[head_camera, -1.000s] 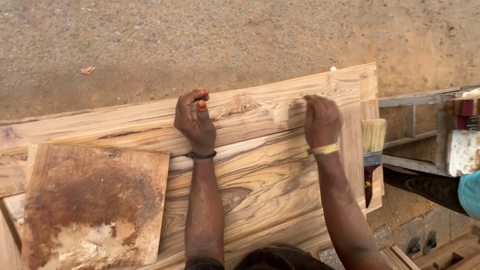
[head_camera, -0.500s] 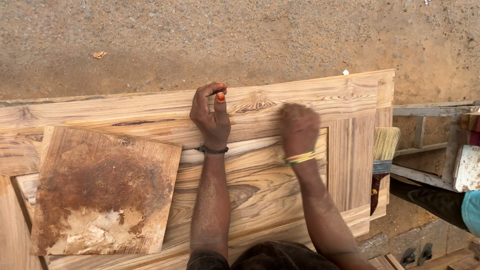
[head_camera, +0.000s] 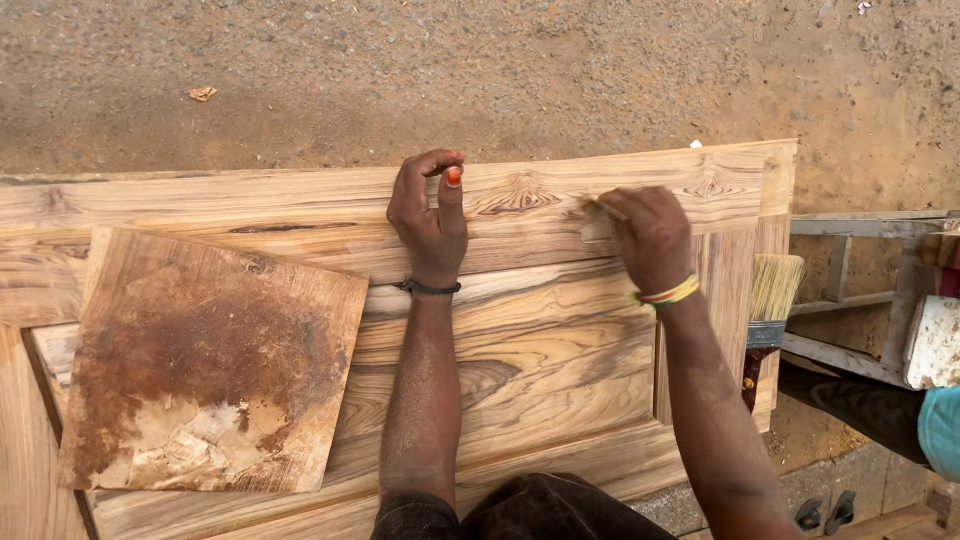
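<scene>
A large pale wooden door (head_camera: 540, 340) with strong grain lies flat in front of me. My left hand (head_camera: 430, 220) rests on its far rail, fingers curled over the far edge, thumb with an orange nail pointing up. To the right of it, my right hand (head_camera: 650, 235) is closed on a small thin scraper blade (head_camera: 603, 208), whose tip touches the rail just above a pale smear of filler (head_camera: 597, 231). A dark band circles the left wrist and a striped one the right.
A square brown-stained board (head_camera: 210, 365) lies on the door's left part. A paintbrush (head_camera: 772, 300) rests at the door's right edge. Beyond it stand a wooden frame (head_camera: 850, 290) and a white block (head_camera: 935, 340). A person's blue garment (head_camera: 942, 425) shows at right. Sandy ground (head_camera: 450, 70) lies beyond.
My right hand swept left along the rail, then came back right with the blade tip showing. The left hand stayed on the far edge. The view shifted slightly.
</scene>
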